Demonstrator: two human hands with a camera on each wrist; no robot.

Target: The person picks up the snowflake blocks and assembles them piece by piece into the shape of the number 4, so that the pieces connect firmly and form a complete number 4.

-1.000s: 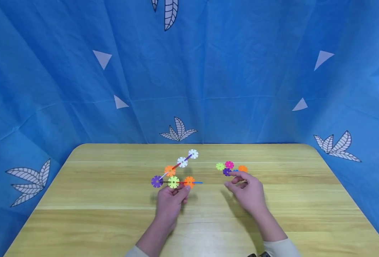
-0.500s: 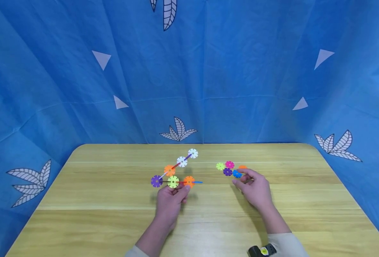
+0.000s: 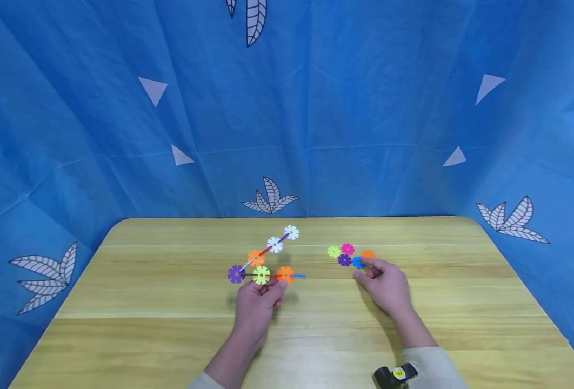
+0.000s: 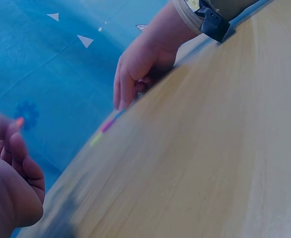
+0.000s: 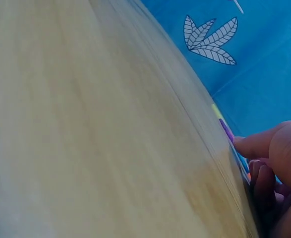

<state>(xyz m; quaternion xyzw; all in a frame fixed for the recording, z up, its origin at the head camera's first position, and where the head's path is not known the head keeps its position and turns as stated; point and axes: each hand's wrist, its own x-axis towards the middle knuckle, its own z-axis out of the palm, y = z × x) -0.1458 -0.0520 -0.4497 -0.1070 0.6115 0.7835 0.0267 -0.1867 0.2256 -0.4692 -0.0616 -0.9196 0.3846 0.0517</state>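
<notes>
My left hand (image 3: 256, 307) pinches an orange notched disc (image 3: 285, 275) near the end of a chain of interlocking snowflake discs, held above the table. The chain bends in a V at a purple disc (image 3: 236, 274). Its lower arm carries a lime disc (image 3: 261, 275) and ends in an edge-on blue disc (image 3: 299, 276); the upper arm has an orange disc (image 3: 256, 257) and two white discs, the farthest white disc (image 3: 292, 232) at its tip. At the loose discs, my right hand (image 3: 388, 286) touches a flat blue disc (image 3: 358, 262) with its index fingertip, thumb apart.
Around that blue disc lie a loose lime disc (image 3: 333, 252), a pink disc (image 3: 347, 249), a purple disc (image 3: 345, 260) and an orange disc (image 3: 367, 254). The wooden table (image 3: 170, 346) ends at a blue patterned curtain (image 3: 287, 108) behind and at the sides.
My right hand has moved rightward from beside the loose purple disc to the blue one, its index finger now on that disc's edge. My left hand and the chain are almost still.
</notes>
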